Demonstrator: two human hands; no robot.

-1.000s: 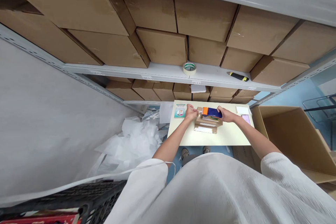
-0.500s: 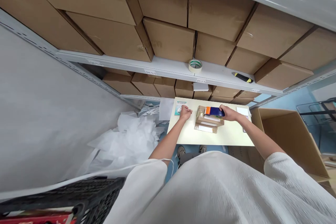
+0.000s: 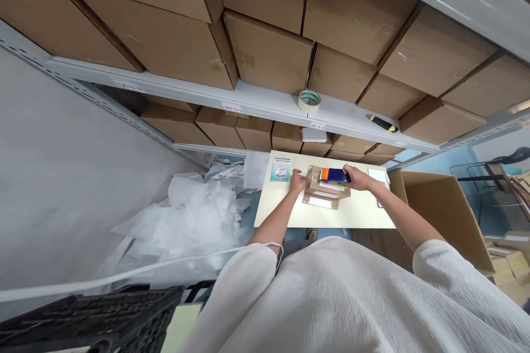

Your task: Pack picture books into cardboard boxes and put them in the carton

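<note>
A small cardboard parcel (image 3: 325, 194) with white labels lies on a pale yellow table (image 3: 290, 215). My right hand (image 3: 358, 177) is closed round a blue and orange tape dispenser (image 3: 334, 175), which rests on top of the parcel. My left hand (image 3: 297, 181) presses against the parcel's left end, fingers curled. A small teal card (image 3: 280, 169) lies on the table just left of that hand.
Metal shelving full of brown cartons rises behind the table; a tape roll (image 3: 309, 101) and a yellow-black knife (image 3: 381, 123) sit on its ledge. An open large carton (image 3: 443, 209) stands at the right. White wrapping (image 3: 194, 215) is heaped at the left, a black crate (image 3: 95, 320) near me.
My left hand left the parcel, went towards the teal card, and came back to the parcel's left end. The right hand kept hold of the dispenser. The camera tilted slightly.
</note>
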